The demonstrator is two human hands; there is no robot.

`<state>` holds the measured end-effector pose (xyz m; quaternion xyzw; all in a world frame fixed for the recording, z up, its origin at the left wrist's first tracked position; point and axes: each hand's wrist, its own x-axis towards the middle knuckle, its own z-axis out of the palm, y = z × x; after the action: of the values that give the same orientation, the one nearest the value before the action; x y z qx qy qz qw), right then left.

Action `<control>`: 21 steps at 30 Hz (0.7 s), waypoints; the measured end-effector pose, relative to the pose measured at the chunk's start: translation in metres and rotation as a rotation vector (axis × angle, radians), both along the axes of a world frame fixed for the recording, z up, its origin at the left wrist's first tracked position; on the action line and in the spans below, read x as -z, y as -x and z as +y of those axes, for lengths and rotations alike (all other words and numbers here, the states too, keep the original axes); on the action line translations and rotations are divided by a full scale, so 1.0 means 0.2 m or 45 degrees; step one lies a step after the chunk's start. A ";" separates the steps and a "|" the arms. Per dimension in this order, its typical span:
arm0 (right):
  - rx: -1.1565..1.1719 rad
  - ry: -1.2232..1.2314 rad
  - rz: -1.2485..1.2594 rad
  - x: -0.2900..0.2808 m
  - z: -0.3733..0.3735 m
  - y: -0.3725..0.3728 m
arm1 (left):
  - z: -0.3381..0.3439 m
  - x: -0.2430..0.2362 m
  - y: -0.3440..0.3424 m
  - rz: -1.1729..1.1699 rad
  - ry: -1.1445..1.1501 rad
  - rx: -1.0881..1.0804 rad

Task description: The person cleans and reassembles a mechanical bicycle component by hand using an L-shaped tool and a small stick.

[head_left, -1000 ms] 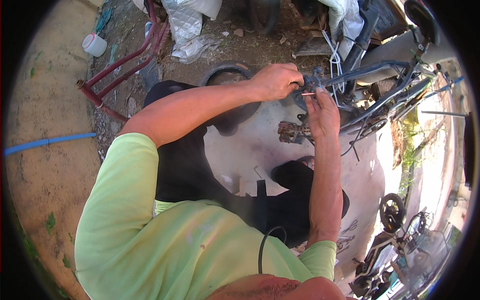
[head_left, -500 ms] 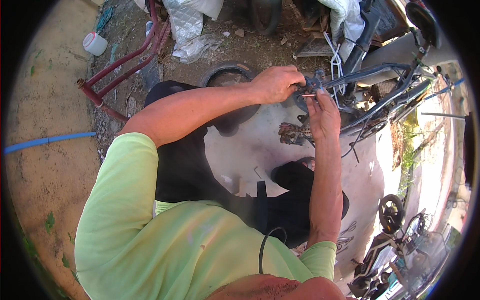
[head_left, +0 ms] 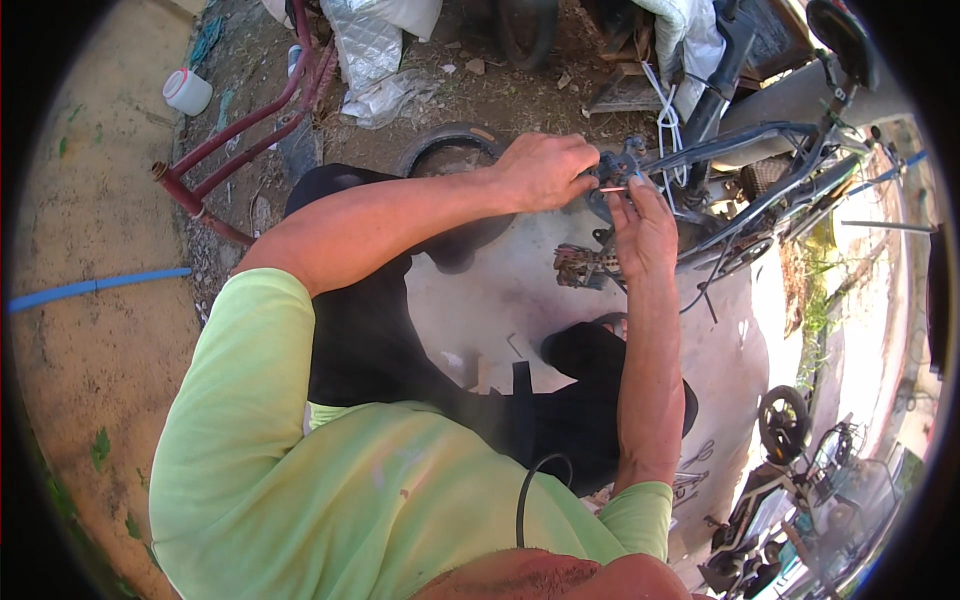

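My right hand (head_left: 645,228) pinches a thin copper-coloured stick (head_left: 612,189) at its fingertips. To its left, my left hand (head_left: 545,172) is closed, with its fingers curled by the same spot; what they grip is hidden. Just beyond both hands lies a dark metal part (head_left: 632,152) at the near end of a dark bike frame (head_left: 760,150). Below my right wrist, a rusty, blocky metal piece (head_left: 578,267) sits over the pale ground.
A tyre (head_left: 440,140) lies beyond my left forearm. Left stands a dark red tubular frame (head_left: 225,140) near a white tub (head_left: 187,92). An L-shaped key (head_left: 514,346) lies on the concrete. White cords (head_left: 670,130) hang by the frame. Another bike (head_left: 785,430) is at lower right.
Both hands have shifted very slightly left along with the whole view. The copper-coloured stick stays between them at the metal part.
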<state>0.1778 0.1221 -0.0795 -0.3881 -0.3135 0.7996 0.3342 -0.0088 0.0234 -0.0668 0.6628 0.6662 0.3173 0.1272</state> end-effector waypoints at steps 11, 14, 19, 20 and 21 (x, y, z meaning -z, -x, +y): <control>0.030 -0.018 -0.055 -0.03 -0.02 0.02 | 0.03 0.03 0.00 -0.144 -0.060 0.035; 0.038 -0.023 -0.065 -0.03 -0.02 0.02 | 0.03 0.03 0.00 -0.155 -0.064 0.030; 0.011 -0.012 -0.027 -0.03 -0.02 0.01 | 0.01 0.02 -0.01 -0.170 -0.043 0.000; 0.013 -0.012 -0.029 -0.02 -0.02 0.01 | 0.01 0.02 -0.01 -0.167 -0.030 -0.008; 0.014 -0.014 -0.043 -0.02 -0.02 0.01 | 0.01 0.02 -0.01 -0.164 -0.030 -0.005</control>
<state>0.1757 0.1187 -0.0756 -0.4015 -0.3214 0.7893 0.3354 -0.0064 0.0258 -0.0702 0.6410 0.6542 0.3676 0.1614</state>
